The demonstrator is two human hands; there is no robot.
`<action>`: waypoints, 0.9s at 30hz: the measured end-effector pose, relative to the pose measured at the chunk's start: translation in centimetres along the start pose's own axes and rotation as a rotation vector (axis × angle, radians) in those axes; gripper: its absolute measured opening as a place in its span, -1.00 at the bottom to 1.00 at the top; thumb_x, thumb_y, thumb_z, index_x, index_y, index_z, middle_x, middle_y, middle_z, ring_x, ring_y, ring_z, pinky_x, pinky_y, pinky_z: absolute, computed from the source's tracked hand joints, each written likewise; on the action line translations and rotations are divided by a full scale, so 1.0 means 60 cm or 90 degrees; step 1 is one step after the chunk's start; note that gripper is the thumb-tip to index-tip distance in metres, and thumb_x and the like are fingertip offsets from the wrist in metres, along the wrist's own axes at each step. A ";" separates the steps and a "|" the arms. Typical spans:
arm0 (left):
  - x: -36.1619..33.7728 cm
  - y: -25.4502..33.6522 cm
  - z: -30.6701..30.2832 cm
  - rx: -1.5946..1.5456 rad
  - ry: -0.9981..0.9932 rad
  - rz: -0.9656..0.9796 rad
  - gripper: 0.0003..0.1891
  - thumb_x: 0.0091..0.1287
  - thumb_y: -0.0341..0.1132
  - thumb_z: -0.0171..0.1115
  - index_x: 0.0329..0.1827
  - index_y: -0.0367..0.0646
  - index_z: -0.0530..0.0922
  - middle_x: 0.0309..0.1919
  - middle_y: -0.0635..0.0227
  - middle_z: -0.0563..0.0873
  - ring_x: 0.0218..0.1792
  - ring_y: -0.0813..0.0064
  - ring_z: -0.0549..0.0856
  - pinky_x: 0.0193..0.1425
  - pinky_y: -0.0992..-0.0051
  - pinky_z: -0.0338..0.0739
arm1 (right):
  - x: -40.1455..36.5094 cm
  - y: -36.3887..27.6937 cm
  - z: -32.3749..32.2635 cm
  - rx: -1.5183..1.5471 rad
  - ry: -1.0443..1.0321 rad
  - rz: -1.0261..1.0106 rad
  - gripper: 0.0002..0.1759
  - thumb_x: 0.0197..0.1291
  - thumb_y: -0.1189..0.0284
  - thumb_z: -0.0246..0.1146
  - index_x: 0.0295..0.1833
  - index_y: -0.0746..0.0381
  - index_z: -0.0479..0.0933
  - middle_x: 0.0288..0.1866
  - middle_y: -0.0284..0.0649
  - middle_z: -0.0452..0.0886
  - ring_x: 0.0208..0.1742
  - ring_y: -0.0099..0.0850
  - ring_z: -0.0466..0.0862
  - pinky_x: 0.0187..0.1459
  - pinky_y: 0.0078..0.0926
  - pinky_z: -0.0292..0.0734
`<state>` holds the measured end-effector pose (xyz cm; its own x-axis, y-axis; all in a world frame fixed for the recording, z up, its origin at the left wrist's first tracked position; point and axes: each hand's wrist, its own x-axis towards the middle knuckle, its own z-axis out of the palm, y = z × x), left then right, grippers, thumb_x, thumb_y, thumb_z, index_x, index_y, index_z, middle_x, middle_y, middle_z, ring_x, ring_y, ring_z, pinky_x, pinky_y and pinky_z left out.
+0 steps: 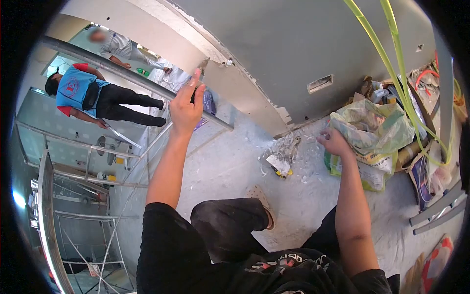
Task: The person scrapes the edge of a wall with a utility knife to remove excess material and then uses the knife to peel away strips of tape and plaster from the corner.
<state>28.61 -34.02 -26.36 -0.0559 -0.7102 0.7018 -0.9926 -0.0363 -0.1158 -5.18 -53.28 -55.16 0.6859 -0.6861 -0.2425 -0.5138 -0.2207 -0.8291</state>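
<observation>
My left hand (186, 109) is raised at the broken end of the wall's pale lower strip (235, 85). Its index finger points up along that edge, while the others curl in; a small grey, blade-like piece (203, 63) shows just beyond the fingertip. What the curled fingers hold, if anything, I cannot tell. My right hand (336, 143) is low over the floor with fingers loosely curled and nothing showing in them. It overlaps the left side of a stuffed green and white plastic bag (369, 128). Between my hands lies a heap of plaster scraps (286, 149) with a yellow and black object (283, 172).
A metal pipe (132, 76) passes behind my left hand. Scaffold frames (85, 176) stand at left. Two people, one in a blue vest (76, 88), are beyond the wall. Yellow-green tubes (394, 54) hang at right, above a metal ladder-like leg (438, 206). My clog (259, 196) rests below.
</observation>
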 end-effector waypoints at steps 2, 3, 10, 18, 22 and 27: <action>-0.004 0.000 0.006 -0.006 0.000 -0.016 -0.56 0.46 -0.46 0.32 0.40 -0.14 0.61 0.01 0.08 0.82 -0.11 0.11 0.83 -0.04 0.34 0.68 | 0.004 0.007 0.005 0.009 0.008 0.003 -0.44 0.27 0.15 0.45 0.22 0.32 0.67 -0.04 0.09 0.77 0.01 -0.08 0.76 0.12 -0.18 0.61; -0.006 -0.001 0.015 -0.008 -0.003 -0.019 -0.56 0.46 -0.46 0.32 0.40 -0.14 0.61 0.01 0.08 0.82 -0.11 0.11 0.83 -0.04 0.34 0.68 | 0.003 0.007 0.005 0.008 0.006 0.006 -0.44 0.27 0.15 0.45 0.22 0.32 0.67 -0.04 0.09 0.77 0.01 -0.08 0.76 0.12 -0.18 0.61; -0.042 0.012 0.072 -0.088 0.066 -0.066 -0.57 0.47 -0.43 0.32 0.39 -0.20 0.60 0.14 0.01 0.78 0.04 0.10 0.82 0.08 0.32 0.66 | -0.003 -0.002 -0.001 0.021 -0.008 0.045 -0.43 0.28 0.13 0.44 0.23 0.32 0.67 -0.02 0.11 0.77 0.03 -0.07 0.77 0.12 -0.18 0.61; -0.183 -0.036 0.055 -0.006 -0.346 -0.072 -0.51 0.42 -0.42 0.38 0.42 -0.04 0.61 -0.02 0.13 0.83 -0.15 0.17 0.83 -0.08 0.30 0.67 | -0.007 -0.003 -0.019 0.005 -0.019 0.034 -0.42 0.32 0.15 0.42 0.27 0.35 0.62 0.04 0.13 0.76 0.10 -0.05 0.75 0.17 -0.17 0.62; -0.134 -0.026 0.015 -0.121 -0.139 -0.127 -0.54 0.44 -0.38 0.38 0.41 -0.01 0.62 -0.13 0.06 0.82 -0.14 0.11 0.83 -0.06 0.29 0.67 | -0.021 -0.014 -0.016 -0.017 -0.007 0.021 -0.43 0.31 0.14 0.42 0.25 0.35 0.63 0.03 0.13 0.76 0.08 -0.04 0.76 0.18 -0.16 0.62; 0.007 -0.015 -0.013 -0.083 -0.035 0.022 -0.59 0.48 -0.37 0.34 0.39 -0.04 0.63 -0.01 0.01 0.81 -0.14 0.09 0.82 -0.04 0.30 0.67 | -0.011 -0.011 -0.006 0.005 -0.002 0.010 -0.44 0.30 0.15 0.41 0.25 0.33 0.64 0.04 0.15 0.77 0.08 -0.03 0.77 0.19 -0.17 0.61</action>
<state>29.38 -33.75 -25.40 -0.0872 -0.7470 0.6591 -0.9960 0.0776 -0.0439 -5.45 -52.92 -54.28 0.6790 -0.6876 -0.2571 -0.5204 -0.2038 -0.8292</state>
